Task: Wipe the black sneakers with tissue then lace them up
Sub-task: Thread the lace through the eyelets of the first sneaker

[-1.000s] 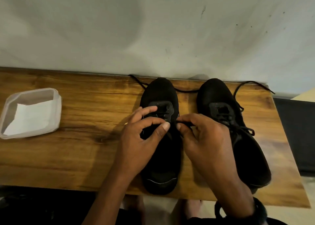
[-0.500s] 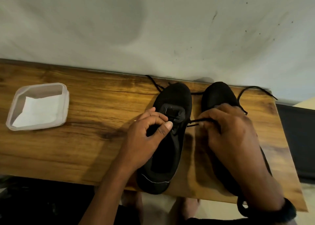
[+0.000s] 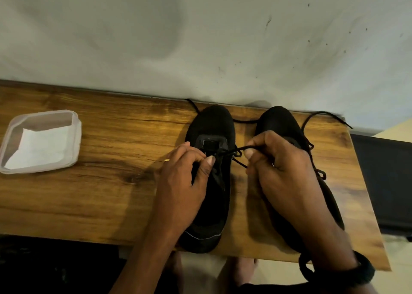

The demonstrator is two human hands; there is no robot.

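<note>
Two black sneakers stand side by side on the wooden table, toes toward the wall. My left hand [image 3: 185, 177] grips the left sneaker [image 3: 211, 124] at its eyelet flap, thumb and fingers pinched on the edge. My right hand [image 3: 281, 171] pinches the black lace [image 3: 231, 152] and holds it taut across the sneaker's tongue; its wrist and forearm cover much of the right sneaker [image 3: 276, 119]. The right sneaker's own lace trails loose to the right [image 3: 327, 115].
A clear plastic tub [image 3: 74, 137] with a white tissue [image 3: 40, 146] inside sits at the table's left end. The wooden table [image 3: 120, 182] runs along a pale wall [image 3: 200, 37]. A dark object [image 3: 388, 182] lies beyond the table's right edge.
My right hand has drawn the lace out to the right from the left sneaker's eyelets and now holds it taut. My left hand stays on the eyelet flap.
</note>
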